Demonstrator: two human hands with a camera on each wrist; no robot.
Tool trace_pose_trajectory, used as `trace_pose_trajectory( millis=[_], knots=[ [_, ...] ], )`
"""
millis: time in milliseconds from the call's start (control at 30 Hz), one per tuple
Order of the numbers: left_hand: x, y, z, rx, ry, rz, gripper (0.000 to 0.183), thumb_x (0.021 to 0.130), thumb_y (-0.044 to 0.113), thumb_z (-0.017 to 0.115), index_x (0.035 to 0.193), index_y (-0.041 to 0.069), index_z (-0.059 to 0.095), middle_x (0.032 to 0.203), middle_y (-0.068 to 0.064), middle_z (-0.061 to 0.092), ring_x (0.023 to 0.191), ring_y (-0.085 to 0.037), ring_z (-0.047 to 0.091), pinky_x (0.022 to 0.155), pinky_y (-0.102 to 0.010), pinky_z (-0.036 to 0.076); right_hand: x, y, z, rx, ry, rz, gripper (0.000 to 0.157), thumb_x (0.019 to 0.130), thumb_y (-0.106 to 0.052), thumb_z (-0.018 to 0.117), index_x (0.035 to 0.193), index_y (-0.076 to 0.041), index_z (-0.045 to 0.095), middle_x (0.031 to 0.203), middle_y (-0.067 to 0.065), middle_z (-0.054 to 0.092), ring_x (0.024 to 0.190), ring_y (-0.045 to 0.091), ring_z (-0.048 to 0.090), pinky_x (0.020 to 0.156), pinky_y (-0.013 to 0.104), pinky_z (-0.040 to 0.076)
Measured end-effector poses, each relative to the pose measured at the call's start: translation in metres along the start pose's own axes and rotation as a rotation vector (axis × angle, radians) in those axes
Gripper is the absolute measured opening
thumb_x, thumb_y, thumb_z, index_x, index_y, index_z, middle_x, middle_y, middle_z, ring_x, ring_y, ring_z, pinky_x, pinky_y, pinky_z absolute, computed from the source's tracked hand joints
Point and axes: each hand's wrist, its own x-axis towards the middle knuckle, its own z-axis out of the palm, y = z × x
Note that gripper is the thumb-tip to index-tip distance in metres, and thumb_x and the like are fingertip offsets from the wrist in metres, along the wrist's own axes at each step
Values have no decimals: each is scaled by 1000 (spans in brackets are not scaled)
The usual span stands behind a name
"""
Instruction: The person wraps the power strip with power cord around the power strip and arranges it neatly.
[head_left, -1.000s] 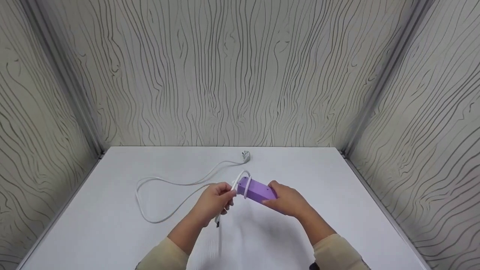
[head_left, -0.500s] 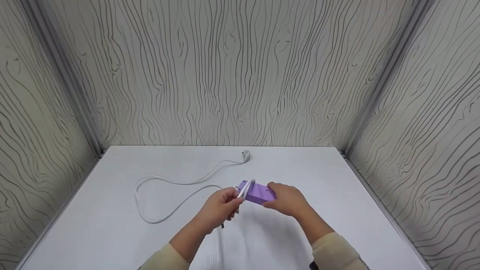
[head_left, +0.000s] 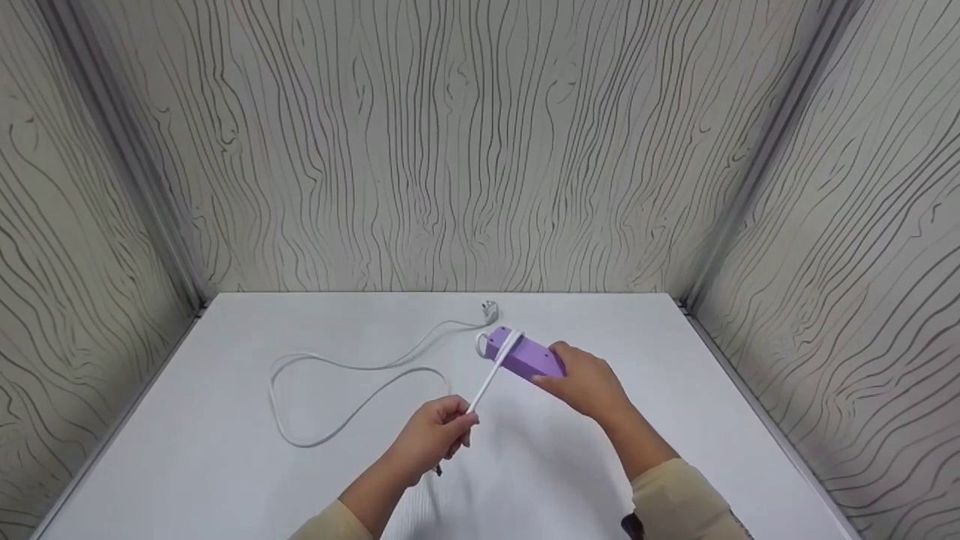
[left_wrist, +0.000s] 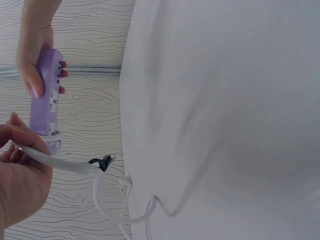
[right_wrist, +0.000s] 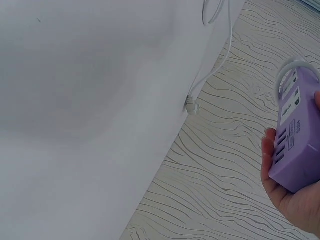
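Note:
My right hand grips the near end of a purple power strip, held tilted above the table. Sockets and several USB slots show on its face in the right wrist view. Its white cord wraps round the far end and runs taut down to my left hand, which pinches it between thumb and fingers. Below that hand, in the left wrist view, a small black tie sits on the cord, which then curves down to the table.
On the white table, the rest of the cord lies in a wide loop at the left. It ends in a plug near the back edge. Wood-patterned panels stand behind and at both sides.
The left hand has drawn the cord tight across the strip, moving in close to it and then back toward the body. The right hand has lifted the strip slightly away.

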Motion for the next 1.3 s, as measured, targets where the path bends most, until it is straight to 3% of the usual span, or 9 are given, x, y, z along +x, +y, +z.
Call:
trace_pose_trajectory(
  millis=[300,500,733,833,933,1100,1300],
  knots=[
    [9,-17,-1,-17,-32,5,19,90,23,56,92,6,64,65,-1,54,53,-11,44,49,-21,37,-3,-7,-7,119,35,5,52,78,-44,67,119,-15,54,107,4,62,93,23,57,79,46,46],
    [14,-24,3,-2,-49,10,18,91,20,55,90,5,66,69,-1,56,62,-12,52,61,-26,49,-5,-10,-9,157,46,-28,51,77,-42,68,118,-16,54,106,3,62,93,22,57,78,45,47],
    [16,-34,-2,95,-130,155,18,91,18,55,93,5,68,78,-5,64,74,-13,59,75,-28,49,-10,-9,-13,252,-9,-70,53,75,-44,69,119,-19,54,106,2,61,92,21,56,76,43,48],
    [14,-36,-6,144,-151,219,17,91,18,56,97,7,68,81,-8,66,78,-13,61,77,-26,48,-11,-7,-17,311,-48,-122,53,75,-44,69,119,-20,54,105,2,60,92,21,55,75,42,48],
    [13,-38,-9,179,-177,242,15,90,17,58,96,9,69,86,-5,68,81,-11,62,77,-25,49,-11,-6,-19,356,-92,-192,51,76,-44,69,119,-21,53,104,1,59,92,21,54,76,40,48],
    [16,-40,-16,379,-212,310,11,86,20,63,91,14,71,90,4,68,82,-4,59,73,-23,49,-13,-5,-19,370,-162,-304,47,76,-45,67,116,-23,55,102,-4,59,91,17,54,77,37,46],
    [20,-36,-22,851,-251,501,10,85,22,64,91,17,71,88,10,68,82,0,59,75,-20,47,-15,-6,-18,344,-203,-409,47,76,-45,68,116,-23,56,103,-10,59,91,13,54,78,35,46]
  ],
)
